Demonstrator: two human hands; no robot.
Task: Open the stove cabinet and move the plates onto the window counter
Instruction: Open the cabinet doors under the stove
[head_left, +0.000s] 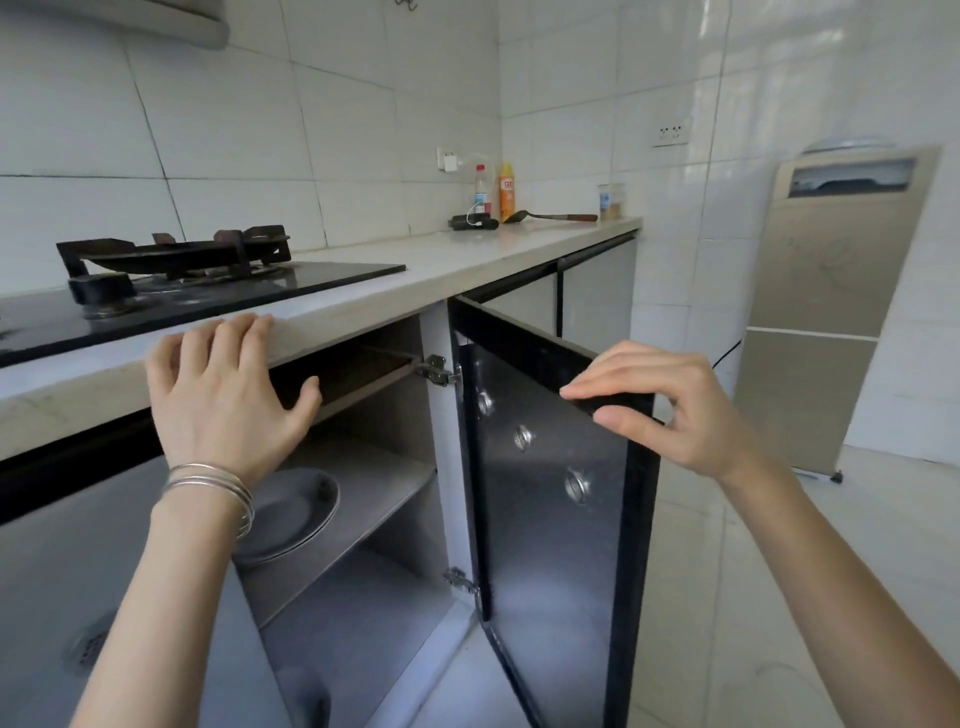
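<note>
The stacked grey round plates (291, 512) lie on the cabinet shelf's front edge, directly below the spread left hand (223, 400); the right hand (660, 405) pinches the black-framed glass door's (550, 493) top corner.

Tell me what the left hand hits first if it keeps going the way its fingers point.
The left hand lies flat, fingers already on the countertop edge. Straight on, it would likely slide over that edge to the black glass hob; depth is uncertain.
</note>
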